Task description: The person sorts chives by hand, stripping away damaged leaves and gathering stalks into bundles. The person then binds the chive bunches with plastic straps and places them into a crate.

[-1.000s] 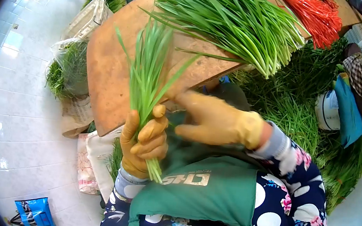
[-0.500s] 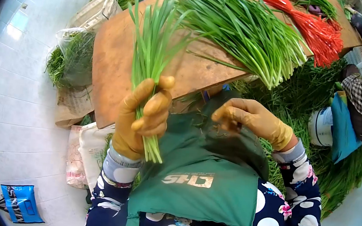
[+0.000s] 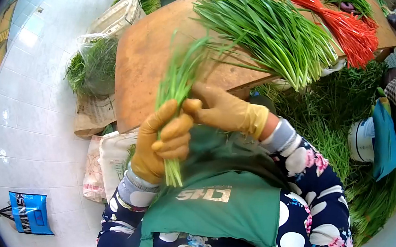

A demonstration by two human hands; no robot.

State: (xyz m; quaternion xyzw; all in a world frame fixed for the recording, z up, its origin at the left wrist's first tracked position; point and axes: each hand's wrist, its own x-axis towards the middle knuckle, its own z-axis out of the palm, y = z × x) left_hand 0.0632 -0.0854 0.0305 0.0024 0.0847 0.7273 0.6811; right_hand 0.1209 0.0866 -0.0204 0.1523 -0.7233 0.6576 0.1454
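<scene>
My left hand, in a tan rubber glove, is closed around a small bunch of garlic chives. The pale cut ends stick out below the fist and the leaves point up, their tips blurred by motion. My right hand, gloved the same way, is against the right side of this bunch, just above the left fingers. Its fingertips are smeared and partly hidden at the leaves, so their grip is unclear. A large pile of garlic chives lies on the wooden table beyond my hands.
Red plastic ties lie beside the pile. More greens cover the floor at the right, near a white bucket. At the left are a plastic bag of greens, a pale crate and a blue bag.
My right hand has moved left, from above the apron to the bunch. The bunch in my left hand has shifted slightly right and down, and its leaves now blur.
</scene>
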